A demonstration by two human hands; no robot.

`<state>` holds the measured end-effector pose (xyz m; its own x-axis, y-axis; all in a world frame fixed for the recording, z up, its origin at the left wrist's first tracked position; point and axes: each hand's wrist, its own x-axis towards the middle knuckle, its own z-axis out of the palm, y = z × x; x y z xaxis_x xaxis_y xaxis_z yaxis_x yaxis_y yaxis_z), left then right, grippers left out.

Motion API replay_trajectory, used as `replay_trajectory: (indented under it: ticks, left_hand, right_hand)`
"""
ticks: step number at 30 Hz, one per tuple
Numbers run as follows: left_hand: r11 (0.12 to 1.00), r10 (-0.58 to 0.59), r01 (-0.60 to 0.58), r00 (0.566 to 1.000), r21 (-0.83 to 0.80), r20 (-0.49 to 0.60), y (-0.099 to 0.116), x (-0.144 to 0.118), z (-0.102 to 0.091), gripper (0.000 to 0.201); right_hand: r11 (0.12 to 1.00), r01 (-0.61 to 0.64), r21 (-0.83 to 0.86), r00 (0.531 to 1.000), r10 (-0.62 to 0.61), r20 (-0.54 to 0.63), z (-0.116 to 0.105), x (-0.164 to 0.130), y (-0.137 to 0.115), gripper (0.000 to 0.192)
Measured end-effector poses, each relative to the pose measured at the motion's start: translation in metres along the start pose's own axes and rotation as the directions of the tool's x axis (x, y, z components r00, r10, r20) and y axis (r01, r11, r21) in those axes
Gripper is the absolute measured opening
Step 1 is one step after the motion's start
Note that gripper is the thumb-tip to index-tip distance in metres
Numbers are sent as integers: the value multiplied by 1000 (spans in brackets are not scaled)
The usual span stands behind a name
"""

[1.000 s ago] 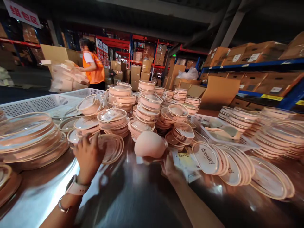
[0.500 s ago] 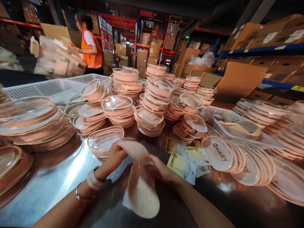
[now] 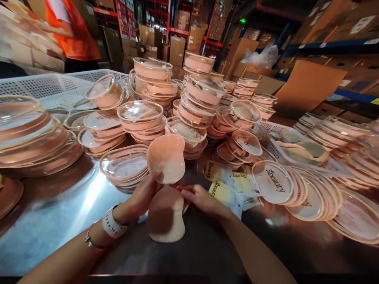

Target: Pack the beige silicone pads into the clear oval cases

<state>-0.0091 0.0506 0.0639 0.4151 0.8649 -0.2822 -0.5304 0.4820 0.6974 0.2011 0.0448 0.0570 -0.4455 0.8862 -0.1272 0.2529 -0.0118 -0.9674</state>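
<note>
Pink pad pair (image 3: 166, 185) in both hands, stacked cases (image 3: 142, 120) behind, cards (image 3: 227, 189) beside

Peach and pink across a steel-grey table

Pale peach silicone pad (image 3: 166, 185) – clear-lidded containers (image 3: 142, 120) with salmon-pink bases, lids (image 3: 271, 187) printed in dark script; yellow-and-white leaflets (image 3: 226, 193); white mesh basket (image 3: 41, 85); white watch strap (image 3: 111, 227); orange vest (image 3: 74, 33) – brown cartons on red and blue racks
</note>
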Motion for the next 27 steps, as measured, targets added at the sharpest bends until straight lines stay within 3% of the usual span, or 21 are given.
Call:
replay_trajectory:
  ticks: [1,2,3,5,6,7,8,9,13,16,22,27]
  left_hand:
    - [1000,-18,19,1000,-9,20,1,0,0,49]
    - [999,-37,38,998,-18,53,1,0,1,55]
    - [998,-57,60,994,-27,94,1,0,2,61]
    - [993,-98,108,977,-44,191,-1,-1,4,70]
    - [991,-109,125,966,-54,236,-3,-2,5,74]
    - [988,-116,138,956,-64,271,-5,-2,6,76]
    - [986,-123,151,946,-70,300,-7,-3,6,78]
    - [985,-127,159,938,-74,323,-9,-4,7,78]
    - [981,-156,188,912,-49,381,-14,-6,10,82]
    - [981,-149,187,906,-57,395,-15,-6,12,84]
    - [983,-140,177,904,-54,405,-15,-7,15,78]
    - [961,-258,277,883,9,391,-14,-9,15,57]
  right_hand:
    - [997,53,-52,991,-59,-123,-7,2,0,43]
    - [987,112,-117,949,-141,-281,-14,4,-1,39]
    - [966,164,-198,864,-237,-445,-20,5,0,34]
    - [878,231,-419,585,-470,-661,-27,5,1,29]
    - [805,239,-543,449,-587,-673,-27,3,2,30]
    - [715,236,-659,348,-695,-629,-26,0,4,33]
    - [611,231,-757,284,-786,-549,-23,-4,5,39]
    - [504,231,-832,255,-857,-448,-19,-8,6,46]
    - [145,343,-928,301,-953,-37,-3,-19,7,51]
    - [11,457,-889,302,-942,143,2,-20,5,37]
    - [30,576,-817,472,-828,303,-3,-18,-1,31]
    - [180,655,-734,627,-671,395,-5,-17,-9,36]
